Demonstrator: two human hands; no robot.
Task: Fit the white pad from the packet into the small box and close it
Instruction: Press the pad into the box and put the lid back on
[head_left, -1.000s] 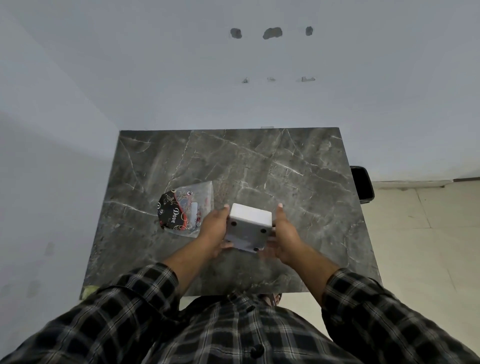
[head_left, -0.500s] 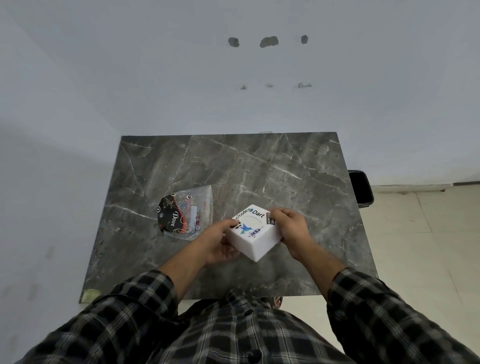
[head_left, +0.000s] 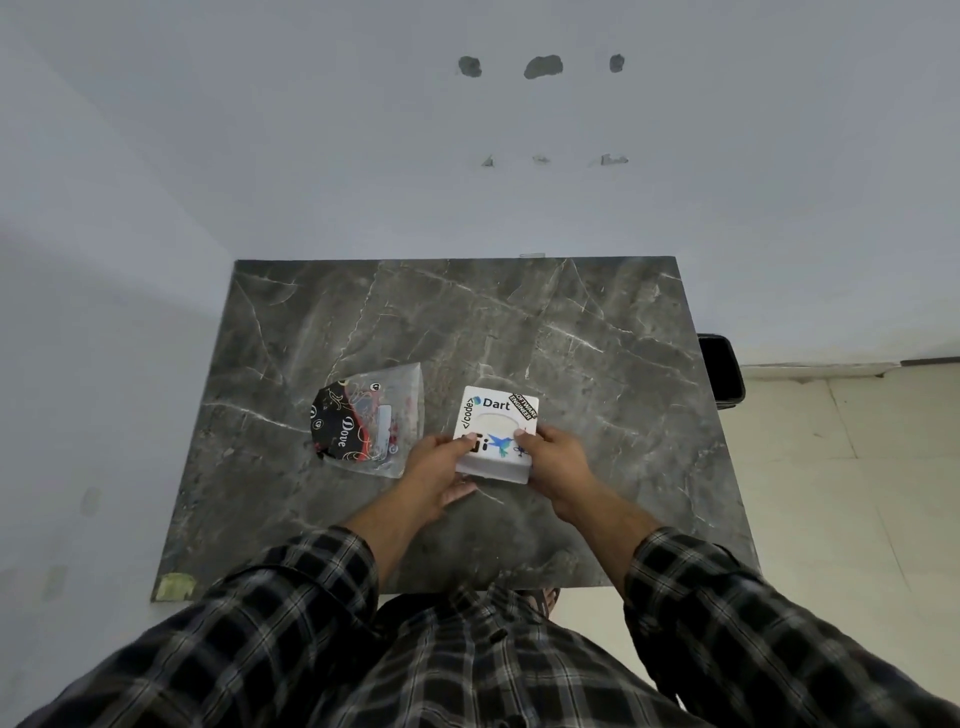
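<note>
While the packet (head_left: 370, 426) lies flat at the left of the dark marble worktop (head_left: 597, 332), nobody is touching it, and a pale strip shows through its clear side; whether that is the white pad I cannot tell. So the pad is, by the look of it, not out yet. Moving right, the left hand (head_left: 435, 470) curls round the near left corner of the small box (head_left: 496, 431), thumb on the stickered lid, fingers tucked beneath. The box sits about mid-worktop, just beside the packet, lid face up and seemingly shut, its near edge raised or resting on the hands. It looks nearly square, the slightly longer side running away from the person, the "Dart" lettering at the far end. Further right, the right hand (head_left: 558, 460) pinches the near right corner the same way. Everything is left to do: open the box, fetch the pad, seat it, close up.
</note>
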